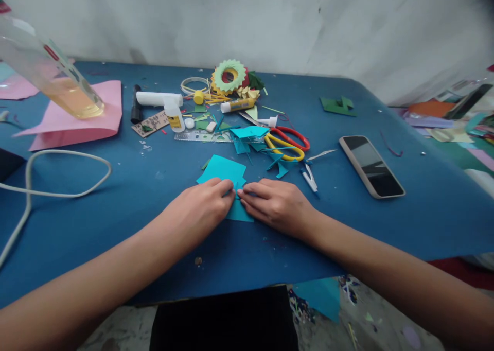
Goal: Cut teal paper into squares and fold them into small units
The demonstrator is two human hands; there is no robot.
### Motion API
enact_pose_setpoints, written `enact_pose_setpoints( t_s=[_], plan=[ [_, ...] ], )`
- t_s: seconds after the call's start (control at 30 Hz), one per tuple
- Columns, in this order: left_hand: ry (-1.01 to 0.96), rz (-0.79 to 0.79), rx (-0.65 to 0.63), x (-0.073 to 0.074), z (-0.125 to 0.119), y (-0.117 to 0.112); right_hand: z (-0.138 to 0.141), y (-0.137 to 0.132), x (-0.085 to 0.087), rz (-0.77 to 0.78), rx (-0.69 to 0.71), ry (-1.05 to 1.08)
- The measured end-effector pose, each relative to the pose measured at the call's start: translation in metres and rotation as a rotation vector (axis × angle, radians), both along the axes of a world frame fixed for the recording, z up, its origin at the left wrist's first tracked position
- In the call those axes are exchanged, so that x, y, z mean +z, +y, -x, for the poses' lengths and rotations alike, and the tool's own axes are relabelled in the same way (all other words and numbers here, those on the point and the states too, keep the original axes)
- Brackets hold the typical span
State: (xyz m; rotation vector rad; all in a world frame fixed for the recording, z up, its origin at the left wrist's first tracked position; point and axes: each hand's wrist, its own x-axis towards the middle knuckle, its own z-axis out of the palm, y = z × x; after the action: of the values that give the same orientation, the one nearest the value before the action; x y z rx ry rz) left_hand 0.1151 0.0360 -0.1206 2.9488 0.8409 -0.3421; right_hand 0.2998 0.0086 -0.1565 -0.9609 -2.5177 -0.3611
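A bright turquoise sheet of paper (pixel 224 169) lies on the blue table near its front edge, with both hands over its middle. My left hand (pixel 211 199) pinches at the paper from the left, fingers pressed together. From the right, my right hand (pixel 276 202) meets it with thumb and fingers closed on the same paper. A thin upright strip or fold of turquoise shows between the fingertips; its exact shape is partly hidden. Beyond the hands lie turquoise paper scraps (pixel 249 132) and scissors (pixel 287 144) with red and yellow handles.
A white glue bottle (pixel 173 115), a glue stick (pixel 237 105) and a pale green paper ring (pixel 230 74) stand or lie at the back. To the right are a compass (pixel 309 176) and a phone (pixel 372 167). A bottle (pixel 73 93) and a white cable (pixel 69 153) are left.
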Motion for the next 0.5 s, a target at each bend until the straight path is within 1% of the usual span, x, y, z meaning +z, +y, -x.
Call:
enact_pose_setpoints(
  t_s=[0.13,0.33,0.5],
  plan=[
    [0.034,-0.021,-0.038,-0.002,-0.001,0.001,0.000,0.000,0.000,0.005,-0.007,0.003],
    [-0.036,-0.083,-0.102,-0.012,0.003,0.005,0.001,-0.001,0.000,-0.002,0.001,0.013],
    [-0.015,-0.093,-0.177,-0.012,0.007,0.009,0.002,-0.002,-0.001,0.026,0.014,0.027]
  ],
)
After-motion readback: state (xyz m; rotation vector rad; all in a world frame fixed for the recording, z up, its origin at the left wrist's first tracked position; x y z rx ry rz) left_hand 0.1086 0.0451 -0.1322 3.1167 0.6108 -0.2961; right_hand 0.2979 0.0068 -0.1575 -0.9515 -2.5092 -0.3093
